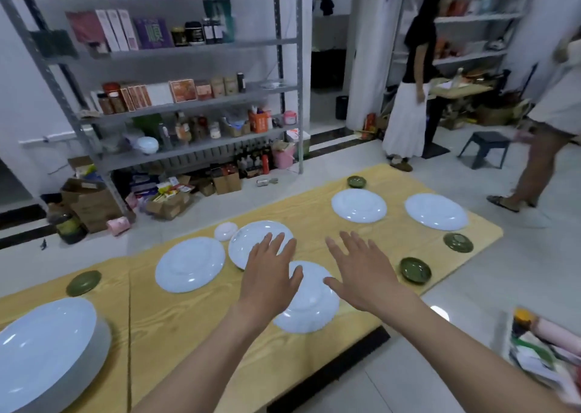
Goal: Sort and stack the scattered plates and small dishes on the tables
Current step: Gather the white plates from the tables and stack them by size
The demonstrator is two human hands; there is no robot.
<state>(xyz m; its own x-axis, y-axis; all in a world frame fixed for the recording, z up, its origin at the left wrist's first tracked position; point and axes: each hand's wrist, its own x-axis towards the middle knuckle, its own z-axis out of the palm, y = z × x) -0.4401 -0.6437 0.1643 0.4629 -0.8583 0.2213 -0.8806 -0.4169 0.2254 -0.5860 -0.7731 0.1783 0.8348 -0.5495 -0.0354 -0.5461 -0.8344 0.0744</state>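
Note:
White plates lie scattered on the yellow wood-grain table [195, 327]. My left hand [270, 271] hovers flat with straight fingers over two of them: a near plate [311, 305] and a plate behind it [251, 239]. My right hand [361, 268] is spread open just right of the near plate, holding nothing. Another white plate [190, 265] lies to the left, and two more sit far right [358, 205] [436, 210]. A small white dish [225, 231] and several green dishes [415, 270] [458, 242] [356, 181] [83, 283] dot the table. A large white plate stack [47, 349] sits at the near left.
A metal shelf rack [176, 66] with boxes and bottles stands behind the table, with cartons on the floor under it. Two people [412, 76] [547, 123] stand at the back right near a dark stool [485, 148]. Cluttered items [547, 349] lie at the right edge.

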